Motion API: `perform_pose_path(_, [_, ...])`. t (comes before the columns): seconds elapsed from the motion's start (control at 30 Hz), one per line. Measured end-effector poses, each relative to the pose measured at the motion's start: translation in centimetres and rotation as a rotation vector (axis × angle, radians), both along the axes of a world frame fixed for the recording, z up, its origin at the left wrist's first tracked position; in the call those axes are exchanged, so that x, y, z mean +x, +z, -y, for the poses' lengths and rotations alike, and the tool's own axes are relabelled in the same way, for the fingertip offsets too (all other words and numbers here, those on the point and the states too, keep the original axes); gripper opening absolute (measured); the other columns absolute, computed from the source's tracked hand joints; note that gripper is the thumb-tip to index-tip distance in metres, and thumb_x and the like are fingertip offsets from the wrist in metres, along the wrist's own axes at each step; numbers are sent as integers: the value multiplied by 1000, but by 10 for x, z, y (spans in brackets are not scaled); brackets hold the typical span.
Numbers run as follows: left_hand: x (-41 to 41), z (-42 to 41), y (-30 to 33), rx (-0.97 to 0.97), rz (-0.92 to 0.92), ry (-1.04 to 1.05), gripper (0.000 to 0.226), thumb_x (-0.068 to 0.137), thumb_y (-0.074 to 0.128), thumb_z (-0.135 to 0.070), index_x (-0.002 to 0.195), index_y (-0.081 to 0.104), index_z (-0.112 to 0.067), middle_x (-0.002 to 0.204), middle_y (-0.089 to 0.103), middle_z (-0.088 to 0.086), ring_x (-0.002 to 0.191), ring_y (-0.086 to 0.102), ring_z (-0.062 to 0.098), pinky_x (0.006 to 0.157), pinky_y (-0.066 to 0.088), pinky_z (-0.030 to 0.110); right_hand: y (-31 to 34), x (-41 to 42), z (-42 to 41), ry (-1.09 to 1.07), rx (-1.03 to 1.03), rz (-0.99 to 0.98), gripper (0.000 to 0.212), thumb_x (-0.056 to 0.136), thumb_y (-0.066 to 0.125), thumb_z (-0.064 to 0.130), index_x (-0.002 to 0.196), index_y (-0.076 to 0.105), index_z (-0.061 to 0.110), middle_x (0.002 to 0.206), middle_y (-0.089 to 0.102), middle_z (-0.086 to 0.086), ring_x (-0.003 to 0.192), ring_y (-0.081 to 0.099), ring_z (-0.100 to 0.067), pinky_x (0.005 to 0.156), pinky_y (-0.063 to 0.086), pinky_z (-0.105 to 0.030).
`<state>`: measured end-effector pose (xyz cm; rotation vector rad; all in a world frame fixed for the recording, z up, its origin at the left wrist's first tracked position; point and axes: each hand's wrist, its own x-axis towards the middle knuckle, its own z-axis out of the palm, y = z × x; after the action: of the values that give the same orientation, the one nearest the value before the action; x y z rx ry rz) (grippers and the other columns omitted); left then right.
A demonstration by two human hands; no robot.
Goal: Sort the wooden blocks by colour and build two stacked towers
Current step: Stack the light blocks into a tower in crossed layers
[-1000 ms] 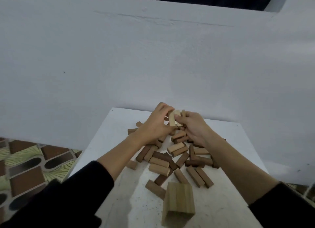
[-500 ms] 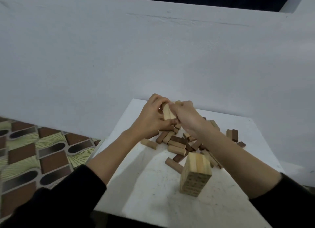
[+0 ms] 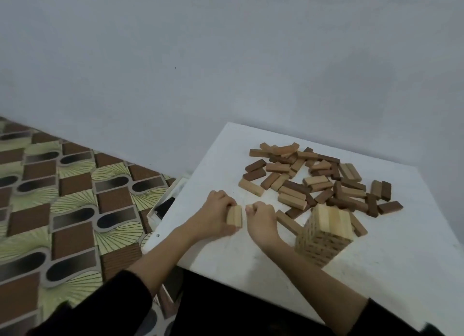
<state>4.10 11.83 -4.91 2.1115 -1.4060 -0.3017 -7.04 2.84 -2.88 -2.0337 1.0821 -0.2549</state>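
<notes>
Near the front left corner of the white square table [image 3: 376,273], the left hand [image 3: 216,217] has its fingers curled round a pair of pale wooden blocks [image 3: 234,215] set side by side, long axes running away from the person. Just to their right, the right hand [image 3: 261,220] is curled; whether it pinches anything I cannot tell. A finished pale-wood tower [image 3: 326,230] stands right of that hand (the nearer one), with the scattered heap of light and dark blocks [image 3: 319,180] beyond. No writing or labels are readable.
</notes>
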Motion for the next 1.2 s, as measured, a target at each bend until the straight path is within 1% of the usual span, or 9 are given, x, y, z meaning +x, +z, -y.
perform_pose_path(0.27, [8,-1,2,95,-131,-2,60,69,82,-37,119,53,-18,107,44,-9,93,41,6,73,31,10,-6,1,5,-47,-72,61,26,96,48,13,119,53,2,117,48,-10,101,48,-21,79,36,-23])
perform_pose_path(0.37, [13,-6,5,3,-192,76,35,87,66,-27,118,56,-15,109,49,-7,91,50,7,72,36,3,-8,-2,9,-63,-107,66,27,98,39,8,120,54,3,118,50,-10,100,45,-17,77,34,-20])
perform_pose_path(0.5, [19,-10,0,27,-128,44,42,81,62,1,121,58,-11,109,46,-6,99,46,9,77,35,1,-15,1,10,-74,49,123,29,93,36,-5,113,55,3,104,53,-10,87,48,-15,67,37,-21])
perform_pose_path(0.57, [19,-9,0,46,-129,21,49,77,67,-2,123,56,-12,112,46,-7,100,43,7,76,36,1,-16,5,9,-116,205,257,21,92,40,-1,102,57,5,91,51,-6,80,47,-14,63,37,-20])
perform_pose_path(0.77, [20,-6,2,17,-94,-35,64,73,76,-10,131,50,-12,127,48,-2,108,34,3,84,23,-5,-18,13,11,-141,222,303,23,94,40,9,81,59,10,77,51,-4,72,47,-15,69,41,-25])
perform_pose_path(0.83, [18,-6,3,13,-113,-69,69,73,77,-12,135,46,-13,131,47,-4,113,30,0,87,19,-7,-18,11,11,-71,207,300,23,92,40,0,87,59,12,83,57,-4,77,52,-15,71,45,-23])
perform_pose_path(0.97, [9,-5,2,-18,-198,-83,73,71,77,-8,136,44,-12,119,49,-10,110,35,1,86,21,-6,-21,10,9,42,116,284,54,77,32,-19,103,56,22,103,62,-9,96,58,-23,81,51,-32])
perform_pose_path(1.07, [7,-4,-2,-44,-210,-35,76,71,78,-12,138,41,-13,117,53,-8,103,38,2,84,22,-5,-16,11,10,52,131,326,49,83,38,-18,119,56,11,106,60,-5,93,55,-20,82,46,-28])
perform_pose_path(1.2, [8,-4,-6,-58,-201,5,77,71,79,-15,138,41,-15,112,52,-9,100,37,0,83,24,-4,-18,9,13,89,82,320,47,88,41,-11,129,50,12,116,53,-3,99,47,-13,83,35,-20])
